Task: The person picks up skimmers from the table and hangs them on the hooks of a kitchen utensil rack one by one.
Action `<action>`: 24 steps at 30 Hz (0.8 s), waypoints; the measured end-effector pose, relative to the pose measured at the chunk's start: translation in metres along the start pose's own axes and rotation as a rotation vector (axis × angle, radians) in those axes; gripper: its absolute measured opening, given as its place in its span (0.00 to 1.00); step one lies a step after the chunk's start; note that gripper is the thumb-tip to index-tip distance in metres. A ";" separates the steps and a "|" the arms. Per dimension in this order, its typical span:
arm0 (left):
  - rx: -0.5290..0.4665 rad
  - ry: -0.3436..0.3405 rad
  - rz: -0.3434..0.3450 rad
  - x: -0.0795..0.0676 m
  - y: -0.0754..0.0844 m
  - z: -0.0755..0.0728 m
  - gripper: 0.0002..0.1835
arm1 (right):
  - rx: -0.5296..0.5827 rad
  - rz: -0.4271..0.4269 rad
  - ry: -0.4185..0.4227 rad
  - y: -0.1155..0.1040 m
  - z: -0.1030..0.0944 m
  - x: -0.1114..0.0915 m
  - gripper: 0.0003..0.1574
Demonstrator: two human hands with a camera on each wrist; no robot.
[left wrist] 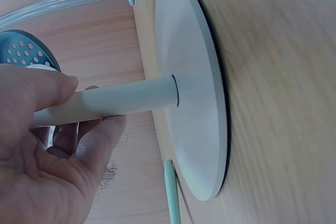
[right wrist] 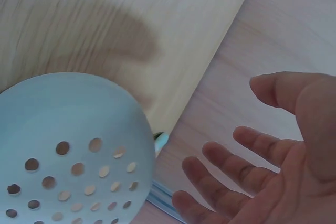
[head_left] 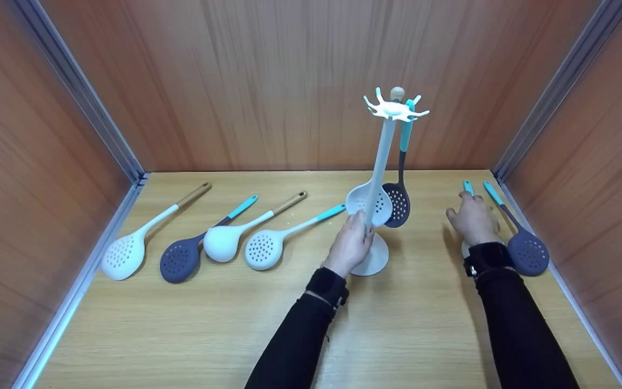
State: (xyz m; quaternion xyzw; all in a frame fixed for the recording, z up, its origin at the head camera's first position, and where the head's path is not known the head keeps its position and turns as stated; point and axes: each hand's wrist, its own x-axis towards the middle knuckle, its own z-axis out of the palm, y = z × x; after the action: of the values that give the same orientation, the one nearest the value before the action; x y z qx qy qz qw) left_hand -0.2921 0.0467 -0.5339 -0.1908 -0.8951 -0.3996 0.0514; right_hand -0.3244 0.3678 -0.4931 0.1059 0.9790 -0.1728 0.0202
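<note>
My left hand grips the pole of a white utensil stand, thumb and fingers curled round it above the round base. From its crown of hooks hang a white slotted skimmer and a dark slotted skimmer with a turquoise handle. Over at the right, my right hand is above a white slotted skimmer, largely hiding it in the head view; its turquoise handle tip shows past the fingers. In the right wrist view that hand's fingers are spread and hold nothing.
A dark skimmer lies by the right wall. Left of the stand, a wooden-handled white skimmer, a dark skimmer, a white ladle and another white skimmer lie in a row on the table.
</note>
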 end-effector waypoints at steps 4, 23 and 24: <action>0.007 0.002 0.015 0.000 0.000 -0.001 0.08 | -0.012 0.012 -0.021 0.002 0.001 0.000 0.47; 0.001 -0.003 0.016 0.000 -0.002 0.000 0.08 | -0.063 0.088 -0.248 0.010 0.002 0.001 0.60; 0.004 -0.002 0.017 0.000 -0.002 0.000 0.08 | -0.060 0.089 -0.253 0.011 0.001 0.001 0.60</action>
State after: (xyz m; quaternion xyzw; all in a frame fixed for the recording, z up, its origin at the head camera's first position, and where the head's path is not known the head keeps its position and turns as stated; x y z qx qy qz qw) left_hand -0.2931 0.0460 -0.5353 -0.1986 -0.8944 -0.3970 0.0544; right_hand -0.3228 0.3775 -0.4981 0.1258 0.9678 -0.1543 0.1541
